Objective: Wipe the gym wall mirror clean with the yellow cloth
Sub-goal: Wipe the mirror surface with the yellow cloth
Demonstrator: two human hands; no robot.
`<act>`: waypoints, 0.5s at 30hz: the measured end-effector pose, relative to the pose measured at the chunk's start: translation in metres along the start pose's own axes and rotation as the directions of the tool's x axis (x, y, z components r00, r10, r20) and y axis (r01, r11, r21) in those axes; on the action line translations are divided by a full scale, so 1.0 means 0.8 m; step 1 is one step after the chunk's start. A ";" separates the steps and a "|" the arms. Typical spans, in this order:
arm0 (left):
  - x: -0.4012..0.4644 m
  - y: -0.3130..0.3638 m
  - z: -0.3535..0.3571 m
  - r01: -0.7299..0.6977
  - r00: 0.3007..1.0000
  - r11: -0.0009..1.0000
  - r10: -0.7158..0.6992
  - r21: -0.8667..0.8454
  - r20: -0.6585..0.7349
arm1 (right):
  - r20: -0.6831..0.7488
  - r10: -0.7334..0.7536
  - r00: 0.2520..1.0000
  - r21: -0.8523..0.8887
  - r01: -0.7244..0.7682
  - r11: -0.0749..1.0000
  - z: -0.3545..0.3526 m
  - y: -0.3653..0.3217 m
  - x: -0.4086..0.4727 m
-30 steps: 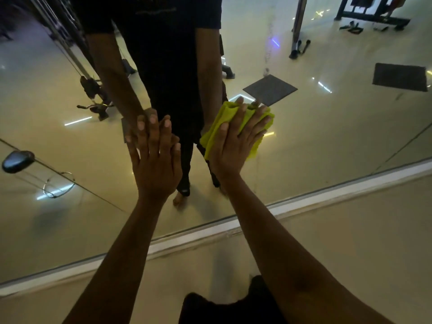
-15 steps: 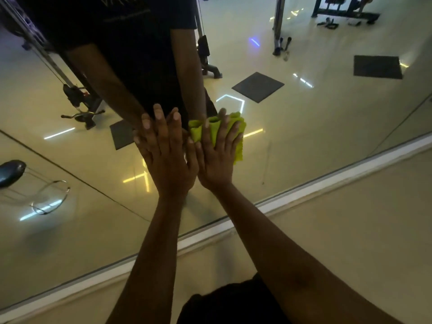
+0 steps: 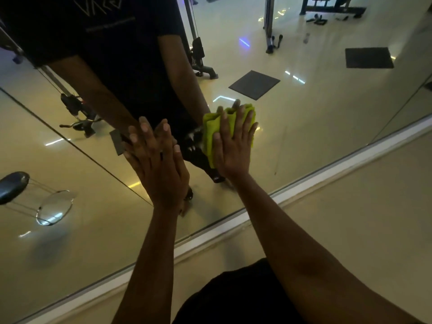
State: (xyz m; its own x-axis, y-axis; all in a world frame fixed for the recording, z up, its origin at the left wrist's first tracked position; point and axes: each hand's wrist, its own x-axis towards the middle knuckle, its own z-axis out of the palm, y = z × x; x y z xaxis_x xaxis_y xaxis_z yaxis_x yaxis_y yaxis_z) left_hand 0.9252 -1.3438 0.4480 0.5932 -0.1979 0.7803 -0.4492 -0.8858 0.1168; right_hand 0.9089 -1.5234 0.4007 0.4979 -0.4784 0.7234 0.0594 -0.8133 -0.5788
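My right hand (image 3: pixel 233 146) lies flat, fingers straight and slightly spread, pressing the yellow cloth (image 3: pixel 210 134) against the gym wall mirror (image 3: pixel 327 113). The cloth is bunched between my palm and the glass, with folds showing past my fingertips at the top and along the thumb side. I am pinning it by pressure, not curling round it. My left hand (image 3: pixel 159 164) is just beside it, also flat on the glass with fingers straight and close together, holding nothing; I judge it is bracing me while I lean in.

The cloth sits low on the mirror, not far above the pale strip (image 3: pixel 304 183) that runs along its bottom edge, and the floor (image 3: pixel 350 218) begins below that. In the glass I see my own reflection (image 3: pixel 117 54) in a dark shirt, gym machines and dark mats on the shiny floor.

As for progress, I am in the middle of a wiping stroke on this lower section. Faint marks show in the glass to the right of the cloth, so I judge that part is not yet done. Whether the rest is clean I cannot tell in this dim light.
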 end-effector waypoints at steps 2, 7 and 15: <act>0.008 -0.004 -0.004 0.006 1.000 1.000 -0.006 -0.009 -0.009 | -0.084 0.179 0.980 0.066 -0.174 0.983 -0.005 -0.007 0.018; 0.024 -0.008 -0.012 -0.036 0.999 0.999 0.036 -0.004 -0.036 | -0.069 0.244 0.967 0.110 -0.236 0.965 0.024 -0.081 0.007; 0.030 -0.020 -0.026 -0.073 0.997 0.997 0.073 -0.022 -0.022 | -0.128 0.326 0.937 0.094 -0.315 0.944 0.008 -0.069 0.027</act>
State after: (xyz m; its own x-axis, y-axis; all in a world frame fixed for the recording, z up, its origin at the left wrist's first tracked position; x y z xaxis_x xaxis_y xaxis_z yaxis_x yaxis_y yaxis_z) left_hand 0.9328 -1.3255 0.4775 0.5440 -0.2525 0.8002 -0.5058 -0.8596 0.0726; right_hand 0.9217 -1.4868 0.4454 0.3755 -0.7552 0.5373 -0.0193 -0.5860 -0.8101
